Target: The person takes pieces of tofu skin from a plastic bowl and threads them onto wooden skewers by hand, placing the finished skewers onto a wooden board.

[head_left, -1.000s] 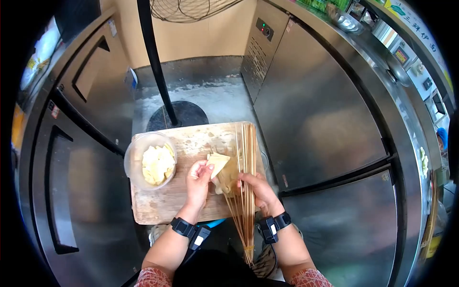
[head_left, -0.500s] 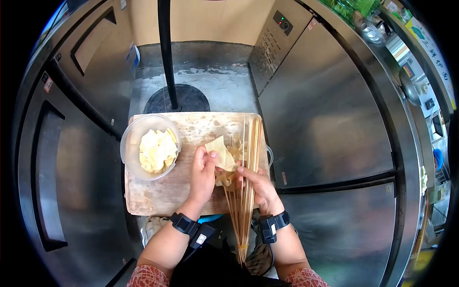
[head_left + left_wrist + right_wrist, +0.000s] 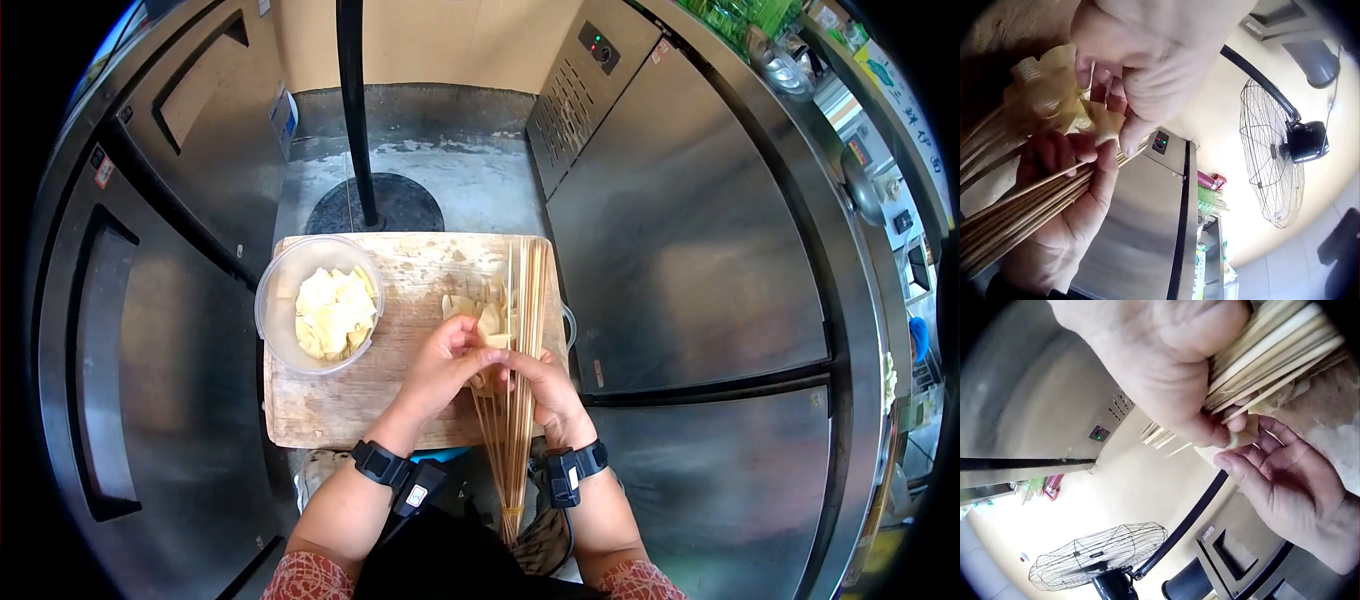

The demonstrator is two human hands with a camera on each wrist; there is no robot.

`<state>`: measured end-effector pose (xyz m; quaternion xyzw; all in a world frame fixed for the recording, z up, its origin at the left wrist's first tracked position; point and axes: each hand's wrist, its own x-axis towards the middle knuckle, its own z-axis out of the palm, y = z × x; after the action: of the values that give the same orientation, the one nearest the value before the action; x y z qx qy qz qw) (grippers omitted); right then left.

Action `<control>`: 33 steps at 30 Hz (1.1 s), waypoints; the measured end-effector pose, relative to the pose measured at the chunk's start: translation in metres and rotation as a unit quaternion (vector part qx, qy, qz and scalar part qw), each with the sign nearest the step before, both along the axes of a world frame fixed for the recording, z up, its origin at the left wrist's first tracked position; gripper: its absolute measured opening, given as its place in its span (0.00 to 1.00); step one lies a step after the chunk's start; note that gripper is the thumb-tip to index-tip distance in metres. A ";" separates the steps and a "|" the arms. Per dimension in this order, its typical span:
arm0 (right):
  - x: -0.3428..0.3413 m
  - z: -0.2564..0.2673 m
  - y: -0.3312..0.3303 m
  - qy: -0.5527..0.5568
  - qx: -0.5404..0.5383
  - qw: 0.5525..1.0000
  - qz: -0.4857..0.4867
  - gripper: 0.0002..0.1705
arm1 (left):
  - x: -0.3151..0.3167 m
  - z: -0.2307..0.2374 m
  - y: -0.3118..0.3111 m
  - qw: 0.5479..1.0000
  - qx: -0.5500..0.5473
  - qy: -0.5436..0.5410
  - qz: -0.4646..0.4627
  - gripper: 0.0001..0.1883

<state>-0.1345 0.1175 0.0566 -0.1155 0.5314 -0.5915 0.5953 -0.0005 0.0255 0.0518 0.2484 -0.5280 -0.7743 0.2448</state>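
My left hand (image 3: 440, 368) pinches a small, pale yellow, ribbed tofu-skin sheet (image 3: 1105, 120), now bunched between its fingers and thumb. My right hand (image 3: 552, 388) grips a bundle of long bamboo skewers (image 3: 534, 290), its thumb and fingertips meeting the left fingertips at the sheet. In the left wrist view, one skewer lies slightly apart from the bundle near the pinched sheet. More folded sheets (image 3: 1047, 87) gather on skewers fanned beside the bundle. The left hand hides most of the held sheet in the head view.
A clear plastic tub (image 3: 278, 335) of cut sheets (image 3: 335, 312) stands on the left of the wooden board (image 3: 330, 412). Steel cabinets (image 3: 690, 250) flank both sides. Beyond the board rises a black pole (image 3: 354, 120) on a round base; a fan (image 3: 1272, 150) shows in the wrist views.
The left hand has moved right to the skewers, and its sheet has gone from spread flat to bunched. The right hand keeps its grip on the bundle. The head view has shifted slightly.
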 end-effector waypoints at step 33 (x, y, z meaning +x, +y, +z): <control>0.015 -0.003 0.026 0.008 0.027 0.992 0.120 0.10 | -0.015 0.002 -0.032 0.931 0.050 0.228 0.282 0.11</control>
<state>-0.1196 0.1437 0.0534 -0.1666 0.5341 -0.5002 0.6609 -0.0160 -0.0061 0.0538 0.2160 -0.3271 -0.7342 0.5543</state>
